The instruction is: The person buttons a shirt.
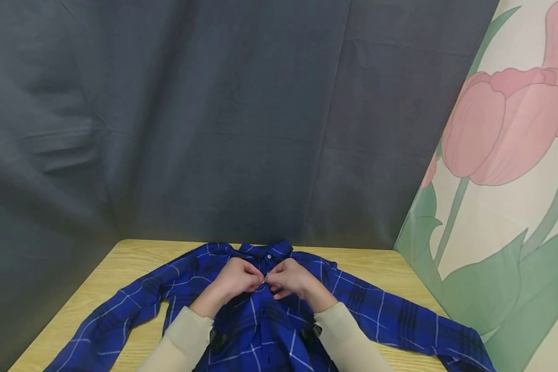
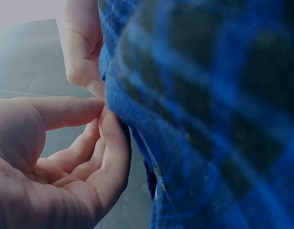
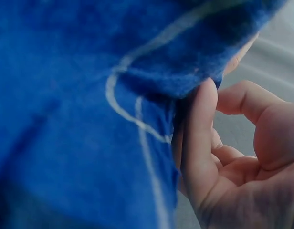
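A blue plaid shirt [image 1: 256, 320] lies front up, its collar [image 1: 279, 250] at the far side with a small white button [image 1: 269, 256] showing there. Just below the collar, both hands meet at the front placket. My left hand [image 1: 237, 276] pinches the shirt's edge between thumb and forefinger, as the left wrist view also shows with the hand [image 2: 66, 152] close up. Opposite it, my right hand [image 1: 293, 279] pinches the placket too; in the right wrist view its fingers [image 3: 202, 138] sit against the fabric. The fingertips hide most of the spot between them.
The shirt's sleeves [image 1: 390, 315] spread out to both sides over a light wooden table [image 1: 144, 253]. Behind the table hangs a dark grey cloth [image 1: 242, 129]. A tulip-patterned curtain [image 1: 516, 155] stands at the right.
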Available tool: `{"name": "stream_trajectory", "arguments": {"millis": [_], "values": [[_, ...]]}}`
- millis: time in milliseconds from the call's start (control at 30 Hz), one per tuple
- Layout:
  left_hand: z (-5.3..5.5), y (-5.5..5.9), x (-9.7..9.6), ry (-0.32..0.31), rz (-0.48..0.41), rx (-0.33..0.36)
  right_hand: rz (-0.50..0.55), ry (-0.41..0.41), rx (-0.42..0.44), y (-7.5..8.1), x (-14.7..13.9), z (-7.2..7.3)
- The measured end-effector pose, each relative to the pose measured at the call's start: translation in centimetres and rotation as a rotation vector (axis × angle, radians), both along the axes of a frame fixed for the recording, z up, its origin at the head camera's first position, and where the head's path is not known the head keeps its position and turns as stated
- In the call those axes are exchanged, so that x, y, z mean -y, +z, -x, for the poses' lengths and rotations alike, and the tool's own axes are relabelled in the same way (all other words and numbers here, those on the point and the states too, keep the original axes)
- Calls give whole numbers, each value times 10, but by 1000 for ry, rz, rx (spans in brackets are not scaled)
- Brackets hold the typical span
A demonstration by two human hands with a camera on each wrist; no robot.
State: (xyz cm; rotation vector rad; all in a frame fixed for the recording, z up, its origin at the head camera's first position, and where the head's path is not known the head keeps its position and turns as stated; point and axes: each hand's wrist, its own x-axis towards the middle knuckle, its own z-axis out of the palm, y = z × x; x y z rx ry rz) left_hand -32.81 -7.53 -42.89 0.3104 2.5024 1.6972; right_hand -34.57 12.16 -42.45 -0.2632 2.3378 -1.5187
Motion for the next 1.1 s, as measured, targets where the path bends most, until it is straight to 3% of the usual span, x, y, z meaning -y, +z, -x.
{"name": "stream_trajectory", "arguments": {"millis": [300, 533, 800, 1100], "values": [[1, -1, -6, 97, 23, -48, 17, -63, -83, -1, 6, -5], [2, 0, -4, 127, -5, -35, 41, -77, -96, 4, 8, -8], [1, 3, -2, 124, -22, -2, 59, -73, -32, 4, 6, -6], [1, 2, 1, 61, -48, 26, 70, -64, 33, -1, 3, -1]]}}
